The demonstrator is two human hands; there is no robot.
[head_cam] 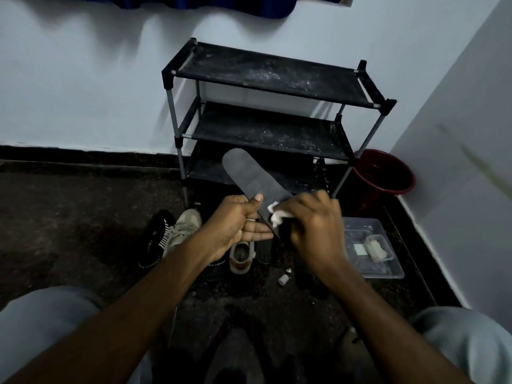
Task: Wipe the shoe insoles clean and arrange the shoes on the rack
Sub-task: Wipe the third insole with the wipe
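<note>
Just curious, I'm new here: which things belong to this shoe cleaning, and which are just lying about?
Job: grey insole, white wipe, beige shoe, black shoe, shoe rack, clear tray (perhaps spare wipes).
Lying about: red bucket, small white cap.

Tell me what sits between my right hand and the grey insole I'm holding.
A crumpled white cloth, gripped by the right hand and pressed against the insole, which the left hand holds. The head view shows it.

Dim light; pale walls (83,92), dark speckled floor (69,217), black skirting (83,153), red bucket (385,164) in corner, blue curtain (194,2) above.
</note>
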